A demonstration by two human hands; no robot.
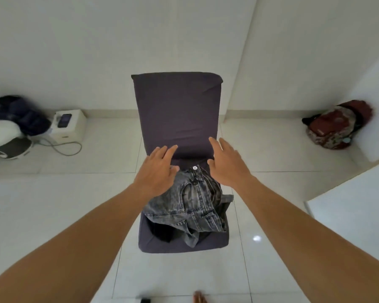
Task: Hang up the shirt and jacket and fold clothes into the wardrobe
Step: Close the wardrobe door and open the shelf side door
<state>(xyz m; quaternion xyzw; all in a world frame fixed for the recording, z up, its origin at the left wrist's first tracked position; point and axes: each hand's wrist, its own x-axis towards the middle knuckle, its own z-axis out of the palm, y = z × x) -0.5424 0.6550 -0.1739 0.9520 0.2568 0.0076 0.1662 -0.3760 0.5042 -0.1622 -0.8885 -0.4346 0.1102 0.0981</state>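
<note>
A crumpled pair of grey washed jeans (195,204) lies on the seat of a dark floor chair (177,106) in the middle of the view, with something black showing under its left side. My left hand (158,167) hovers over the waistband's left end, fingers straight and spread. My right hand (225,162) is stretched out just right of the waistband button, fingers straight too. Neither hand holds anything. I cannot tell whether they touch the denim.
White tiled floor (53,204) all around. At the left wall lie a heap of dark and white items (11,125) and a white box with a phone (69,125) and a cable. A red patterned backpack (335,127) leans at the right. A white surface edge (354,206) juts in from the right.
</note>
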